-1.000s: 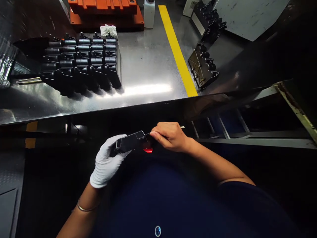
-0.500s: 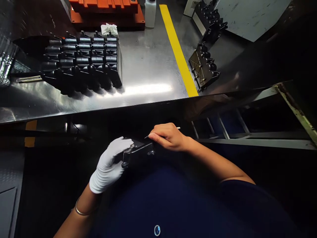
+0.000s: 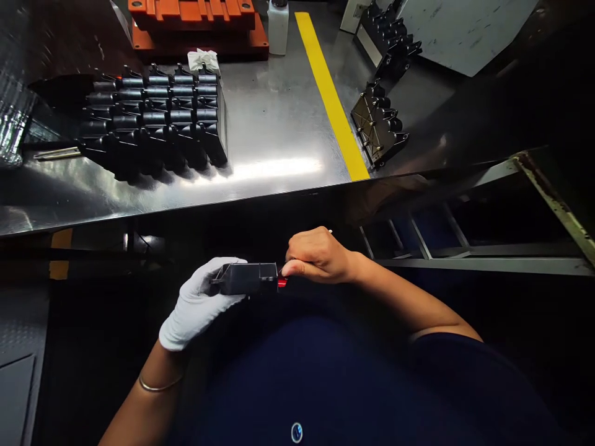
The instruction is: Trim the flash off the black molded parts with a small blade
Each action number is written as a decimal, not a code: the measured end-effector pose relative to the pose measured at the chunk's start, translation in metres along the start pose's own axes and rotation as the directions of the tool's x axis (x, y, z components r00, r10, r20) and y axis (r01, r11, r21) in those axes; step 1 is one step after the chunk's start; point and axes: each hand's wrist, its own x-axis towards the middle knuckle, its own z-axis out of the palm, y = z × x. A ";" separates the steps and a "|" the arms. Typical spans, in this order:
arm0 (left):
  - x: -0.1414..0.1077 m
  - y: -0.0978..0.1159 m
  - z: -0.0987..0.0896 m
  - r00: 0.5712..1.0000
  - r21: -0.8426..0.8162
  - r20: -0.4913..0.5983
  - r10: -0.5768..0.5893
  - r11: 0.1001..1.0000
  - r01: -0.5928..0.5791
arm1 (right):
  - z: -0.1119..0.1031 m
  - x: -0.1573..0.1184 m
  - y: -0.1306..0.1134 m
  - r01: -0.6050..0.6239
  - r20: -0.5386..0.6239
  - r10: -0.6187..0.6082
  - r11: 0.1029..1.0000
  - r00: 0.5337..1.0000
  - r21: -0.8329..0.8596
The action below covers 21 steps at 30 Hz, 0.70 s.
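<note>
My left hand, in a white glove, is closed around a black plastic part held in front of my body, below the table edge. A flat, box-like side of the part faces up. My bare right hand is closed on a thin tool at the part's right end. Only the tool's pale tip shows clearly behind the knuckles; its working end is hard to make out. A small red spot shows between the part's right end and my right thumb; what it belongs to is unclear.
On the steel table stands a block of several ribbed black parts. Beyond it are crumpled white tissue, an orange fixture and a white bottle. Right of the yellow tape lie more black parts.
My left hand has turned the black part, so a flat boxy side now shows, and shifted slightly left. The red spot has come into view. My right hand stays closed near the part's right end.
</note>
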 end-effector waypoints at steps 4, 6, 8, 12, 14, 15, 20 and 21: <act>0.007 -0.003 -0.006 0.968 -0.170 0.108 -0.228 0.955 0.244 | 0.002 0.011 0.000 0.103 -0.032 -0.109 0.982 0.993 -0.159; 0.011 -0.006 -0.007 0.960 -0.161 0.169 -0.223 0.955 0.251 | 0.003 0.016 -0.001 0.130 0.018 -0.129 0.972 0.991 -0.196; 0.014 -0.011 -0.007 0.958 -0.128 0.199 -0.206 0.964 0.234 | 0.004 0.019 -0.001 0.145 0.072 -0.132 0.966 0.989 -0.216; 0.016 -0.016 -0.005 0.959 -0.104 0.211 -0.191 0.971 0.217 | 0.005 0.018 0.000 0.141 0.092 -0.122 0.958 0.988 -0.248; 0.016 -0.015 -0.005 0.959 -0.087 0.207 -0.192 0.973 0.214 | 0.005 0.017 0.001 0.146 0.075 -0.130 0.955 0.989 -0.260; 0.017 -0.014 -0.004 0.959 -0.070 0.206 -0.194 0.975 0.212 | 0.005 0.017 0.002 0.141 0.068 -0.128 0.954 0.989 -0.265; 0.018 -0.009 -0.003 0.958 -0.025 0.201 -0.203 0.977 0.212 | 0.004 0.018 0.002 0.096 0.087 -0.073 0.951 0.993 -0.293; 0.018 -0.010 -0.003 0.958 -0.035 0.200 -0.204 0.976 0.215 | 0.004 0.018 0.002 0.095 0.090 -0.071 0.950 0.993 -0.299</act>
